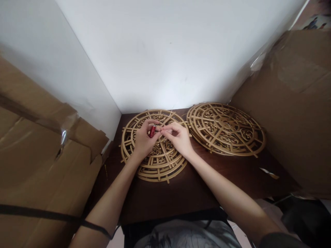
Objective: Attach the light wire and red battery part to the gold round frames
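— Head view, at the fingertips?
— A small red lighter [152,131], glossy, cylinder-shaped with a metal cap, pinched upright between thumb and curled fingers of the left hand [143,139]. Just right of it, nearly touching, the right hand [178,137], thumb and forefinger pressed together on a thin pale thread [167,131], barely visible, too fine to trace far.
— Under the fingers?
— A round gold disc [155,151], flat, cut through in a lattice of rings, spokes and scrollwork, matte metallic finish. Appears stacked on at least one more of the same pattern, edges showing below the wrists. Lies on a dark brown table [181,189], smooth wood-look top.
— Right of the fingers?
— A second gold disc stack [226,129], same openwork pattern, just beside the first, rims close or touching; cannot tell which. Further right and nearer, a small pale scrap [269,173] flat on the table.
— Beyond and to the sides?
— Plain white wall [168,51] behind the fingers, smooth. Left, a big cardboard box [38,155], brown, creased, flaps taped with clear tape; contents hidden. Right, another cardboard box [292,110], upright, taped, closed face only.
— Nearer than the fingers?
— Bare forearms, a thin black strap [51,215] crossing the left one and the box edge.
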The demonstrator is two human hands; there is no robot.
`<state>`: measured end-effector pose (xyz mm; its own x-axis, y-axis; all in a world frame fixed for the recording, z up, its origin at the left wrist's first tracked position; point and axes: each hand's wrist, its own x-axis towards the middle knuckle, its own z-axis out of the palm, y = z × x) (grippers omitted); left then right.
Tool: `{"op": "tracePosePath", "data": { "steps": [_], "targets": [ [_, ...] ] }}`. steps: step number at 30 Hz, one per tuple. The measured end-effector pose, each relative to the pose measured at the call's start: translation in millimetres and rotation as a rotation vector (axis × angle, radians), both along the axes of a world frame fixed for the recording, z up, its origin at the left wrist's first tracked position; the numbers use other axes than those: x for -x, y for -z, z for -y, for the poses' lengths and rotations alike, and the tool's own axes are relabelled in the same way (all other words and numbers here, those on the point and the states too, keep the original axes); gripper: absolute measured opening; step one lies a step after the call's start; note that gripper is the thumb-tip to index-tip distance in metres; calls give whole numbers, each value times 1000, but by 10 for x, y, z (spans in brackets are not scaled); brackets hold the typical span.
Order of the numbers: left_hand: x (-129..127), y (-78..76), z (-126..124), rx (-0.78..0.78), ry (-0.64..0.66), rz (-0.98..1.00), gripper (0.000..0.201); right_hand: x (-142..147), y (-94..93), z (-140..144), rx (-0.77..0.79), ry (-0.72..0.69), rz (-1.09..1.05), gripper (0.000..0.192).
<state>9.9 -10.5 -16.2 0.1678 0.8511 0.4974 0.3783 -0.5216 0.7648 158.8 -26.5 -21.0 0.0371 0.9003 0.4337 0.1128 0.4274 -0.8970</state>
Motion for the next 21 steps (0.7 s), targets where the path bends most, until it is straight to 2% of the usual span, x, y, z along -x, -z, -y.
{"op": "tracePosePath", "data": {
  "steps": [5, 8, 13, 16, 21],
  "targets": [
    [2, -21, 14, -4, -19, -29, 31, -7, -7, 22, 5, 114, 91, 8],
    [0, -57, 30, -28, -39, -81, 34, -8, 17, 13, 53, 139, 46, 12],
    [-9, -76, 40, -30, 24, -120, 19, 3, 39, 6, 61, 74, -111, 13],
    [-4, -59, 33, -22, 49, -150, 11, 10, 6, 28, 25, 35, -123, 12],
    [6, -44, 25, -14, 87, -161, 12, 24, -46, 43, 40, -9, -211, 14]
  ]
}}
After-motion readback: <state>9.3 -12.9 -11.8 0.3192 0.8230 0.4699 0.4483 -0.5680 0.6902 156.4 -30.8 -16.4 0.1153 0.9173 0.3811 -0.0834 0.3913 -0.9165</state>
